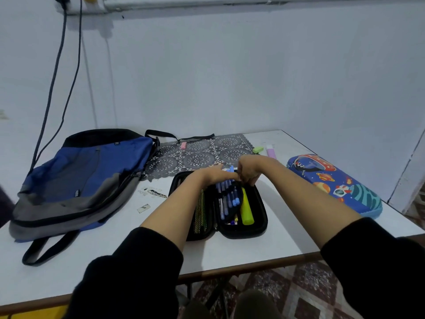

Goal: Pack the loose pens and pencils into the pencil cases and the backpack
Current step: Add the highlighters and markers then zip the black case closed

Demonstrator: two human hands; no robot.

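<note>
Two black sleeves (138, 272) enter at 6 o'clock, forearms bare, reaching over the white worktop (241, 254). Dead centre: black pencil case (262, 218) lying open and flat. Its 9 o'clock half holds green patterned pencils (199, 212); its 3 o'clock half holds a row of blue pens (226, 195) under a dark band, with a yellow highlighter (246, 209) just beside them at 3 o'clock. Left hand (212, 175) lies across the far ends of the pens, fingers stretched flat and pressing. Right hand (249, 172) touches it at 3 o'clock, fingers curled down at the pen tips; what they pinch, cannot tell. At 9 o'clock of the case, well apart, a blue and grey backpack (87, 176) lies flat, zip side up. At 3 o'clock, a closed space-print pencil case (333, 180). Farther, at 12 o'clock, a grey lace mat (200, 153) carries a pink eraser (183, 145); a green eraser (258, 149) and a purple stick (270, 151) sit at 1 o'clock. Dark cables (57, 65) hang down the wall at 10 o'clock.
</note>
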